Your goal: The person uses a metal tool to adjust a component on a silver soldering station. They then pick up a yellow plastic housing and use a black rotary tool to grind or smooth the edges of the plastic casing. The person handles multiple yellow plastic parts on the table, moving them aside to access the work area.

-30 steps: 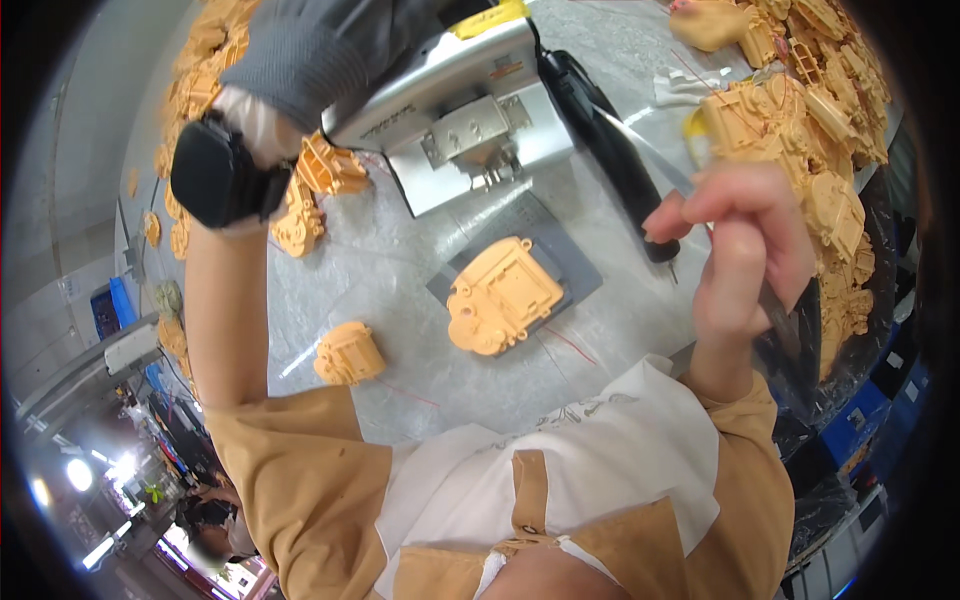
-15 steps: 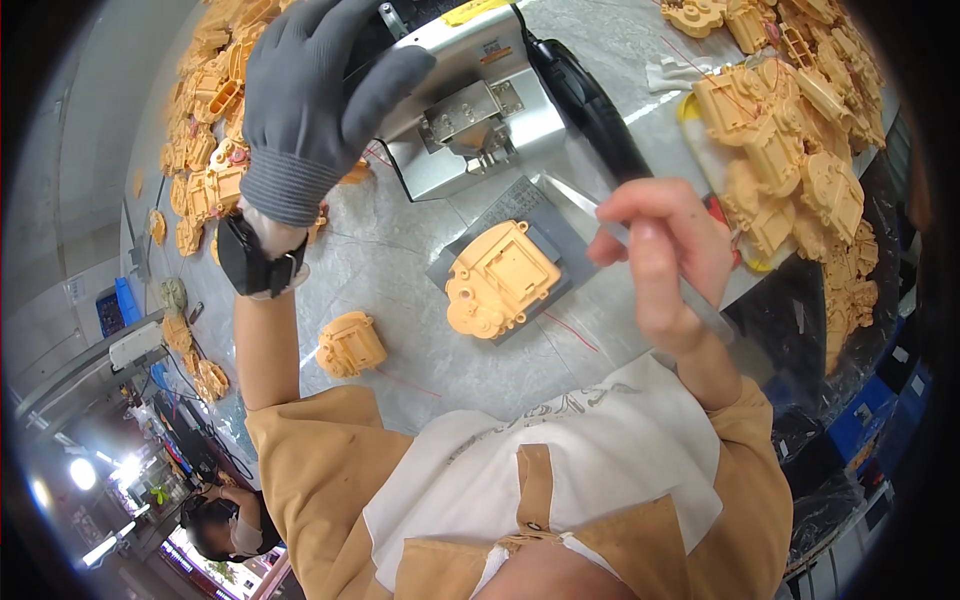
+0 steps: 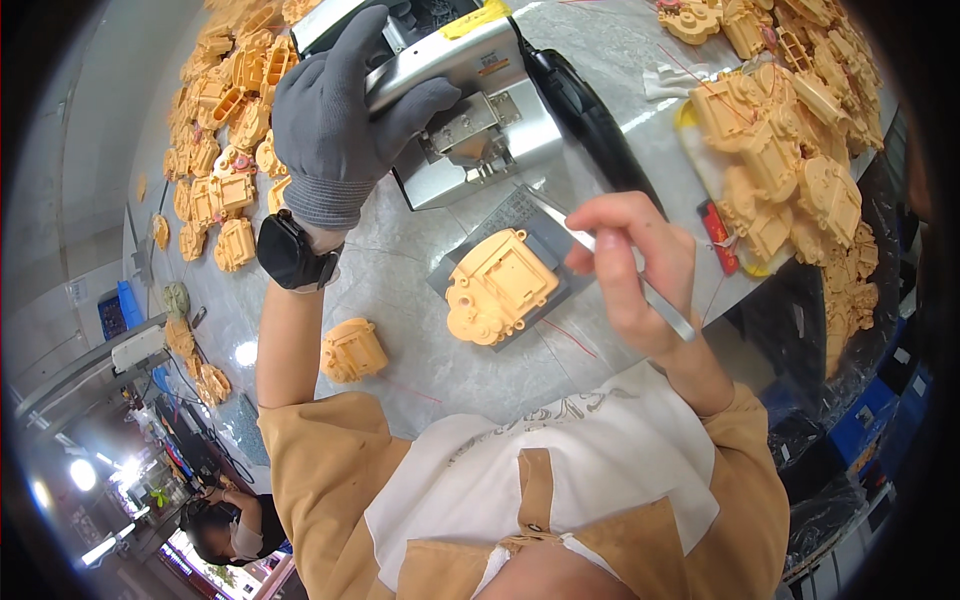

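In a grey knit glove, my left hand (image 3: pixel 345 125) grips the upper edge of a silver box-shaped machine, which looks like a screw feeder (image 3: pixel 470 75). The thumb lies across its front and the fingers reach over the top. My bare right hand (image 3: pixel 635 265) is closed on metal tweezers (image 3: pixel 660 305), whose tips point toward the feeder's front. Below those tips, a yellow-orange plastic housing (image 3: pixel 505 285) lies on a dark grey pad (image 3: pixel 573 262). A smaller plastic housing (image 3: pixel 353 350) rests on the table to its left.
Piles of similar plastic housings crowd the left (image 3: pixel 215 150) and right of the table (image 3: pixel 600 340). A black cable-like piece (image 3: pixel 590 110) runs beside the feeder. A red object (image 3: pixel 717 237) lies near the right pile. Another person (image 3: pixel 225 525) is at lower left.
My left hand has moved right and down and now closes around the feeder's upper edge. My right hand has shifted slightly left, with the tweezers still in it.
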Demonstrator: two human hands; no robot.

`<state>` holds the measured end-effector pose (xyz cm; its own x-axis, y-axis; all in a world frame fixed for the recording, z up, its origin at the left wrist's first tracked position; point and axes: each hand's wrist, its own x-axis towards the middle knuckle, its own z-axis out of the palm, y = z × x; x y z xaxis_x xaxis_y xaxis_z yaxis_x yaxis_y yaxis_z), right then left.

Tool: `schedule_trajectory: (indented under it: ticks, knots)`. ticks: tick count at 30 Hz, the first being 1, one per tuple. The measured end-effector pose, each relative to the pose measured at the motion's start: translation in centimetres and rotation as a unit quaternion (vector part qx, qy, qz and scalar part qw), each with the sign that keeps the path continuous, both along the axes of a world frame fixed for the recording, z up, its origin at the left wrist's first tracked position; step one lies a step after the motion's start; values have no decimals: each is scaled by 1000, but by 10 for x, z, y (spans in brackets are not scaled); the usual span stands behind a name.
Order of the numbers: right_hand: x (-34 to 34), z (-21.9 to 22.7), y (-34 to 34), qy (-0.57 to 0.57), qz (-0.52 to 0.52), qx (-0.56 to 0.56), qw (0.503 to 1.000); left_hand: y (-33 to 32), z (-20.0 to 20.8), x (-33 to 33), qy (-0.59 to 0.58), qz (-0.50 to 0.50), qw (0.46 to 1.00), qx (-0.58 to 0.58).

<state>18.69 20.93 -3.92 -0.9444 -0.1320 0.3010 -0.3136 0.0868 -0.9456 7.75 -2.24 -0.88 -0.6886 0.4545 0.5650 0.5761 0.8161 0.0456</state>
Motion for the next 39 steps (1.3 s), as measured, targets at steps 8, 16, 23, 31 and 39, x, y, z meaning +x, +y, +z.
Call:
schedule_trajectory:
  ticks: [8, 16, 23, 31, 39]
  knots:
    - [-6, -3, -9, 45, -6, 17, 999, 4, 1, 3, -54, 15, 998, 22]
    - [-95, -24, 53, 145, -86, 389, 906, 0, 2, 15, 18, -22, 988, 151]
    - [-108, -18, 54, 237, -4, 538, 809, -17, -19, 59, -387, 42, 790, 474]
    - [-57, -30, 31, -5, -28, 485, 874, -4, -27, 74, -321, 37, 873, 366]
    - [-33, -29, 53, -136, -67, 124, 981, -19, -13, 146, -249, 36, 925, 286]
